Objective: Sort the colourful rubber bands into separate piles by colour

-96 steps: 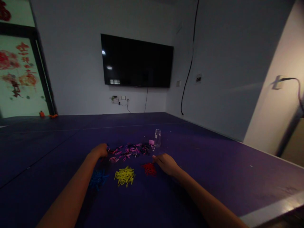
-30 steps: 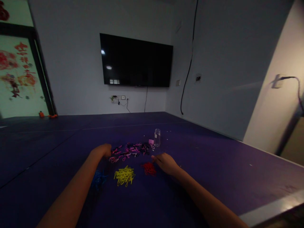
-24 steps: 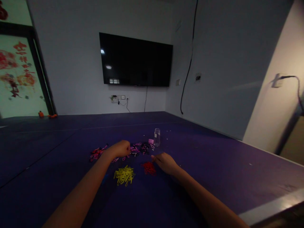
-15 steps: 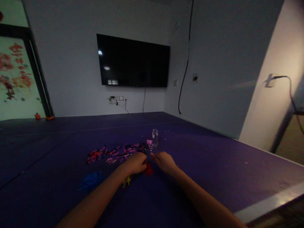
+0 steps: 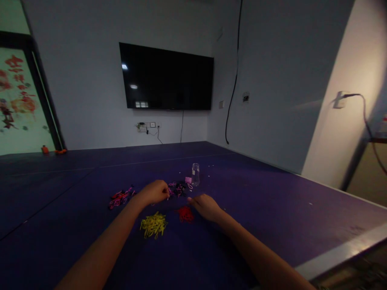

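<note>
My left hand [image 5: 157, 191] is closed in a pinch at the left edge of a scatter of pink and black hair ties [image 5: 179, 189]. What its fingertips hold, if anything, is too small to make out. My right hand [image 5: 207, 207] rests beside a small heap of red hair ties [image 5: 185, 214], fingers curled and thumb pointing left; its grip is hidden. A larger heap of yellow hair ties [image 5: 153, 224] lies nearer, right of my left forearm. Beyond the hands stands a clear jar [image 5: 195, 175], upright and uncapped, with a pink tag-like piece [image 5: 188, 180] beside it.
More mixed red, pink and black hair ties [image 5: 121, 198] lie left of my left forearm. Tiny white bits [image 5: 209, 176] dot the purple tabletop [image 5: 256, 201]. A television [image 5: 167, 78] hangs on the far wall, and a black cable [image 5: 232, 104] dangles at the corner.
My left hand has moved left and away from the red heap to the pink and black scatter. Its forearm now uncovers the yellow heap and hides the blue one. My right hand barely moved.
</note>
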Demonstrator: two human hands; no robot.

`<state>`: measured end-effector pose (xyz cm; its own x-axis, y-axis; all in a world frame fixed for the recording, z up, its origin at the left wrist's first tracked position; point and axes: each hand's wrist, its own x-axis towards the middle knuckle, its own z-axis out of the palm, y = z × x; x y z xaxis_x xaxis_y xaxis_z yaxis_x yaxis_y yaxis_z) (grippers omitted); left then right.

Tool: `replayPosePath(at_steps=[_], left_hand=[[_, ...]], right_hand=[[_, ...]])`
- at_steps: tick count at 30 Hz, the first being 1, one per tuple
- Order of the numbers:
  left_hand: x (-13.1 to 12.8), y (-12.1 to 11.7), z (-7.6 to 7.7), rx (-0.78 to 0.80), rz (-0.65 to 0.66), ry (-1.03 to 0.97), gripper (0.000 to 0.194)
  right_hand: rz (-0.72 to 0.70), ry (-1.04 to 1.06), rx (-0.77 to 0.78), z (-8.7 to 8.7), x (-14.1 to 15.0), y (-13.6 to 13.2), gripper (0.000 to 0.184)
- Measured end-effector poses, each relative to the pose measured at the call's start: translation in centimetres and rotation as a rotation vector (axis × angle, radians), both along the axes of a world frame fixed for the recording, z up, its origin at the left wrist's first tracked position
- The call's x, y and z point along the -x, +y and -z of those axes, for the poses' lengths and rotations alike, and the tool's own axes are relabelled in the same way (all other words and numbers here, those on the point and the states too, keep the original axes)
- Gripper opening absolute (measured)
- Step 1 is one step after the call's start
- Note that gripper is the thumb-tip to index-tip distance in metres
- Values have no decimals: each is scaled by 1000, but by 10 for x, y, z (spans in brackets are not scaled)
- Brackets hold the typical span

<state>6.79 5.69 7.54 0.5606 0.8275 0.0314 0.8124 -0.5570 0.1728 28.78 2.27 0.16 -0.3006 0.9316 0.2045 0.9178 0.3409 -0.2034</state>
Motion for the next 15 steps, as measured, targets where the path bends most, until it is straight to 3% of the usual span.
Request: replayPosePath(at_steps=[4,9,15], left_hand=[[32,16,-5,-8,-169,97,11],[64,31,0,14,-333,197,5],[85,38,11,45,-400,199,6]], right_hand=[[-93,27,-38,-1,4,-4,55],[-360,88,-222,1,14,-8,44],[-399,33,-207,5,25,-13,43]])
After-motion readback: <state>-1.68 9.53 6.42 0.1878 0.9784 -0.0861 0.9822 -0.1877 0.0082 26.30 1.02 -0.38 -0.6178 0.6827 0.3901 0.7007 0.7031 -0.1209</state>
